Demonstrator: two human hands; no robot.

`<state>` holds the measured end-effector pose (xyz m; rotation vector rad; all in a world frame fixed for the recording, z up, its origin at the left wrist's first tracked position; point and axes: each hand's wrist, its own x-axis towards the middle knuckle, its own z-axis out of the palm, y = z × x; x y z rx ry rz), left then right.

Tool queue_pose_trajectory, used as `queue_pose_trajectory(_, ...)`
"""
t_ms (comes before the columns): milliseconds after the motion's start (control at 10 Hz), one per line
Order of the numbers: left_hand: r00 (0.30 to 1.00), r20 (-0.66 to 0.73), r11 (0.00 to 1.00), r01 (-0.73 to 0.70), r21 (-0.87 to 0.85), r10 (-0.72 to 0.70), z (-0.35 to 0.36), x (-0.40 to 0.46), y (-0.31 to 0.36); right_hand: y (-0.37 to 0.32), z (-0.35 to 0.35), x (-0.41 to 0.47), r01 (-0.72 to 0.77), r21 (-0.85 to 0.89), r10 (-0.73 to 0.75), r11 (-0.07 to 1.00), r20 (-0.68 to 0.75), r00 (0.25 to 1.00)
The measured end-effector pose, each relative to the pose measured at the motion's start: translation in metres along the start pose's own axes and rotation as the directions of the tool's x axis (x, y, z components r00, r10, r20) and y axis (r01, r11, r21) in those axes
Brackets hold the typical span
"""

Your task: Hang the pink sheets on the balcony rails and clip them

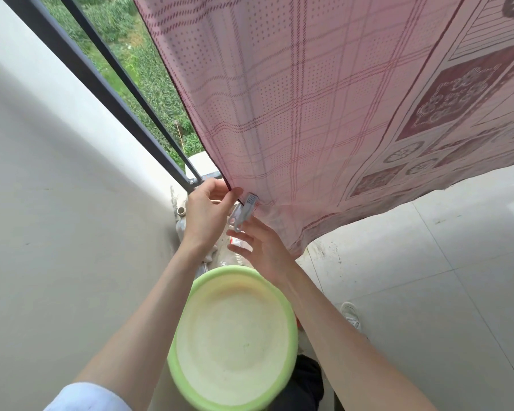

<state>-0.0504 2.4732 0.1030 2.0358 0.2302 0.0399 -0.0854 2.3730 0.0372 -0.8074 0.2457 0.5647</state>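
No legible text — no labels, brands, numbers.

**Pink checks, green rim**

We see a pink sheet [309, 99] with dotted squares crossed by maroon plaid lines, and dark maroon floral panels along its border. The clip [244, 210] is pale grey. The basin [235, 339] has a lime-green rim and creamy inside. The rails [80, 66] are dark grey.

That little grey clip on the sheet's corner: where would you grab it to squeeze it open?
Probably by the looped tail of the clip, which points down towards the right hand. Come from below, since its ribbed head bites the pink sheet above.
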Motion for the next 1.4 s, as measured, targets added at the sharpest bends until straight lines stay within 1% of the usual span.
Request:
queue_pose_trajectory(100,1.000,0.030,0.998,0.006,0.065,-0.008,0.003,-0.008,-0.005,-0.013,-0.008,-0.012,-0.063,-0.230,0.035,0.971,-0.121,0.992)
queue_pose_trajectory(200,0.999,0.034,0.974,0.020,0.225,-0.028,0.007,-0.022,-0.004,-0.041,-0.018,-0.033,-0.111,-0.597,-0.055,0.795,-0.253,0.966)
queue_pose_trajectory(300,0.995,-0.068,0.915,-0.044,0.401,0.078,0.011,-0.049,0.009,-0.080,-0.030,-0.059,-0.079,-0.802,-0.194,0.592,-0.237,0.952)
queue_pose_trajectory(400,0.972,-0.076,0.880,-0.166,0.445,0.221,0.014,-0.077,0.035,-0.122,-0.042,-0.084,-0.020,-0.907,-0.337,0.420,-0.176,0.925)
queue_pose_trajectory(500,0.927,0.012,0.786,-0.325,0.526,0.376,0.018,-0.089,0.066,-0.169,-0.042,-0.109,0.074,-0.968,-0.459,0.241,-0.046,0.887)
queue_pose_trajectory(600,0.852,0.070,0.662,-0.453,0.597,0.520,0.021,-0.082,0.113,-0.220,-0.028,-0.132,0.169,-0.980,-0.535,0.105,0.088,0.840)
queue_pose_trajectory(700,0.733,0.068,0.529,-0.549,0.647,0.677,0.017,-0.073,0.176,-0.274,-0.002,-0.155,0.276,-0.959,-0.615,-0.058,0.252,0.747)
queue_pose_trajectory(800,0.553,0.022,0.379,-0.599,0.706,0.833,0.004,-0.062,0.244,-0.325,0.032,-0.175,0.374,-0.890,-0.719,-0.260,0.437,0.541)
queue_pose_trajectory(900,0.400,-0.049,0.291,-0.571,0.768,0.915,-0.017,-0.054,0.307,-0.371,0.063,-0.191,0.394,-0.790,-0.765,-0.471,0.588,0.263)
queue_pose_trajectory(1000,0.341,-0.080,0.254,-0.506,0.824,0.937,-0.034,-0.045,0.352,-0.406,0.088,-0.197,0.295,-0.731,-0.736,-0.615,0.667,0.118)
queue_pose_trajectory(1100,0.427,-0.092,0.288,-0.423,0.859,0.900,-0.042,-0.031,0.368,-0.426,0.099,-0.195,0.235,-0.711,-0.705,-0.663,0.698,0.122)
queue_pose_trajectory(1200,0.486,-0.064,0.258,-0.343,0.903,0.872,-0.042,-0.023,0.361,-0.435,0.092,-0.184,0.186,-0.746,-0.725,-0.640,0.666,0.174)
queue_pose_trajectory(1300,0.467,-0.042,0.208,-0.309,0.928,0.883,-0.044,-0.024,0.357,-0.431,0.086,-0.179,0.161,-0.732,-0.711,-0.662,0.681,0.176)
queue_pose_trajectory(1400,0.449,-0.073,0.230,-0.306,0.924,0.891,-0.042,-0.022,0.357,-0.437,0.092,-0.194,0.354,-0.758,-0.748,-0.548,0.634,0.198)
